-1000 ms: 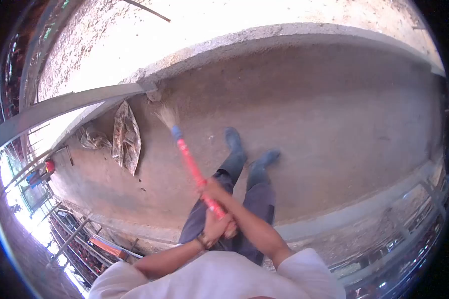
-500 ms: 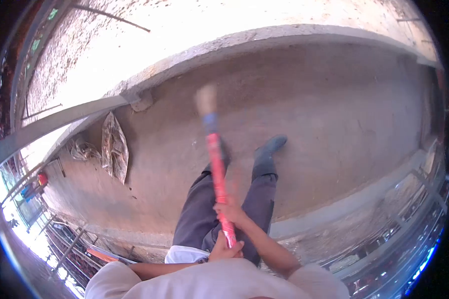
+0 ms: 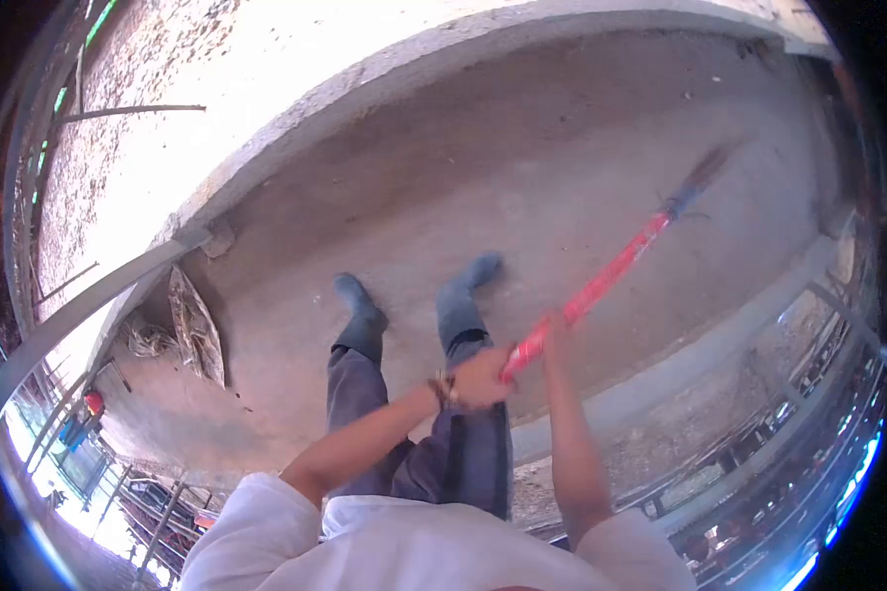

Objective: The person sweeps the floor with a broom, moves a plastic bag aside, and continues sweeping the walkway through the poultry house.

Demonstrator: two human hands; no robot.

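Both of my hands grip a broom point(image 3: 611, 276) with a long red handle, a dark blue binding and brown bristles. Around the handle's near end, my left hand point(image 3: 483, 378) is closed. Just farther up the handle, my right hand point(image 3: 554, 333) is closed too, slightly blurred. The bristles point to the upper right, low over the concrete floor point(image 3: 414, 187); whether they touch it is hard to tell. My grey boots stand on the floor, left of the broom.
A crumpled sack point(image 3: 196, 327) and a pale bundle point(image 3: 150, 338) lie on the floor at the left. A raised concrete edge point(image 3: 365, 74) curves along the far side. Metal bars point(image 3: 79, 295) stand at the left, and a low ledge point(image 3: 680, 360) runs along the right.
The broom has swung from upright in view to the upper right. Both hands have moved up and right with it, and the second boot now shows fully.
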